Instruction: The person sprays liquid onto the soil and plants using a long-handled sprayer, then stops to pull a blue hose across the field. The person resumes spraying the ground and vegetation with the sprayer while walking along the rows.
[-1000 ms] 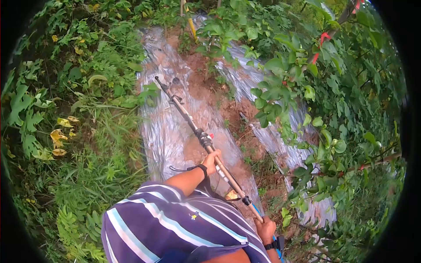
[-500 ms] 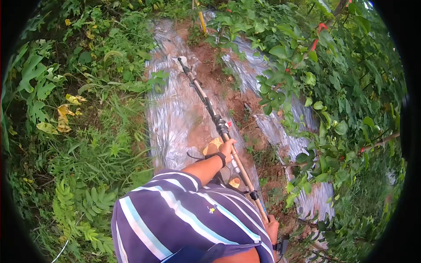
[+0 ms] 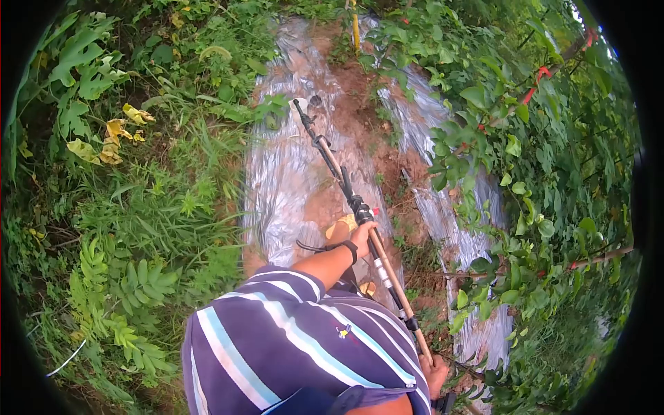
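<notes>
A long tan pole (image 3: pixel 393 276) with black fittings and clamps slants from my right side up and away to the left. Around its middle, just behind a bulky black joint (image 3: pixel 360 209), my left hand (image 3: pixel 362 237) is closed, a dark band on the wrist. My right hand (image 3: pixel 436 375) grips the rear end of the shaft low beside my hip; part of it is hidden. The pole's thin black tip (image 3: pixel 299 107) reaches out over the ground sheet, in front of a pale round patch. White fittings (image 3: pixel 380 268) run along the pole between my hands.
Silvery plastic film (image 3: pixel 277 187) covers the ground in strips, with bare reddish soil (image 3: pixel 360 104) between. Leafy branches with red ties (image 3: pixel 536 83) crowd the right side. Grass and weeds (image 3: pixel 187 187) grow on the left. A yellow post (image 3: pixel 355 31) stands ahead.
The view has shifted, so the film, plants and post appear farther right at the top. Both hands keep their hold on the pole, whose tip stays forward and left.
</notes>
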{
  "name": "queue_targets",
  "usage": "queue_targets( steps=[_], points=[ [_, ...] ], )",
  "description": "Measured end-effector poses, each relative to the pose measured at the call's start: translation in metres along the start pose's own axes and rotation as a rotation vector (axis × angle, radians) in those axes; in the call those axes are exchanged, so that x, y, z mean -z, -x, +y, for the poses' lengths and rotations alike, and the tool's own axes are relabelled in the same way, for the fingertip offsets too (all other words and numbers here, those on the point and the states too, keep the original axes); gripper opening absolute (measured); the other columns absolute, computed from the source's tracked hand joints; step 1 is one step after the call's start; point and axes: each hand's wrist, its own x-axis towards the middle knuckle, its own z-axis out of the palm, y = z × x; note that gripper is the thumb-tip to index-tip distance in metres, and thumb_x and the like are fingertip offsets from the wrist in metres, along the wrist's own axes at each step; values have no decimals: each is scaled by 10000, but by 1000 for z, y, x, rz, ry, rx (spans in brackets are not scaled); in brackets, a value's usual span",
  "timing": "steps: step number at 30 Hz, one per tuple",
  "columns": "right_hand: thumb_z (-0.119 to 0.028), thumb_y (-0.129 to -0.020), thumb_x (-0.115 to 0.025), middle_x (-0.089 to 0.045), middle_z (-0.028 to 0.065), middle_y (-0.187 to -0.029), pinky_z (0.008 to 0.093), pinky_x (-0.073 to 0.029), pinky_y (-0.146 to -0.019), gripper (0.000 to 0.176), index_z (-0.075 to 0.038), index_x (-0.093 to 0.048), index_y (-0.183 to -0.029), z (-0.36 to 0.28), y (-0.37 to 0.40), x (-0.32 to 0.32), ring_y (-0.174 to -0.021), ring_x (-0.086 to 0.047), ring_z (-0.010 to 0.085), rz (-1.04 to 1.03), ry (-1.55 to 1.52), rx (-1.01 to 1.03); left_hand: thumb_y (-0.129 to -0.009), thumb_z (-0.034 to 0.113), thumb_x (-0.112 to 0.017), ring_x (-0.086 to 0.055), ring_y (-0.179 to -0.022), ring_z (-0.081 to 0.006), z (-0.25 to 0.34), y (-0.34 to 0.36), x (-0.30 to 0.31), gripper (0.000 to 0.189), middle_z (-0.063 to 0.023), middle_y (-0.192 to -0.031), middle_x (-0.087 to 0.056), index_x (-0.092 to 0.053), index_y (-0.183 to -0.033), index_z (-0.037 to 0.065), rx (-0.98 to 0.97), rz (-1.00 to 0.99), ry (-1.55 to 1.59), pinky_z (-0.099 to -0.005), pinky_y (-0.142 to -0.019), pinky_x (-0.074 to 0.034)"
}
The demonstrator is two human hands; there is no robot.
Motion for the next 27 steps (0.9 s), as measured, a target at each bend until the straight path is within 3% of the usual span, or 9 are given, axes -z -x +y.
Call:
queue_targets(
  steps=[2, 9, 12, 14, 19, 27],
  points=[
    [-226, -790, -735, -473, 190, -525, 397, -398, -492, 351, 27, -524, -669, -22, -8, 14, -473, -400, 237, 5, 14, -16, -835, 230, -650, -611, -666, -285, -1, -1, 6, 206, -95, -719, -571, -536, -919, 80, -27, 9, 27, -449, -638, -526],
    [-170, -791, -739, -459, 105, -502, 347, -372, -464, 343, 24, -500, -641, -62, -38, 47, -521, -396, 104, -86, 56, 96, -830, 218, -655, -592, -723, -256, 3, 4, 30, 203, -89, -748, -560, -529, -919, 86, -86, -21, 152, -416, -717, -523],
    [-172, -794, -739, -460, 74, -507, 330, -366, -461, 340, 19, -505, -639, -51, -54, 47, -530, -400, 89, -131, -25, 48, -808, 179, -674, -576, -707, -255, 4, 5, 41, 202, -75, -741, -552, -527, -921, 96, -115, -40, 226, -413, -717, -502],
    [-239, -777, -766, -484, 128, -499, 363, -397, -471, 379, 42, -539, -664, -38, -65, 45, -485, -437, 132, -132, 69, 95, -806, 170, -670, -574, -708, -253, 6, 5, 50, 211, -68, -733, -542, -521, -940, 104, -99, -44, 261, -412, -716, -502],
    [-221, -783, -769, -450, 108, -506, 366, -368, -466, 381, 38, -523, -652, -40, -82, 35, -522, -369, 131, -183, 30, 105, -803, 153, -651, -580, -712, -255, 10, 3, 62, 165, -65, -744, -561, -529, -895, 89, -104, 3, 329, -411, -732, -506],
    [-161, -808, -731, -431, 64, -529, 355, -364, -482, 300, 21, -534, -675, -56, -88, 26, -571, -376, 95, -241, 84, 103, -785, 153, -631, -582, -706, -227, 23, 3, 78, 137, -60, -743, -562, -538, -868, 97, -145, 74, 261, -395, -718, -512]
  ],
)
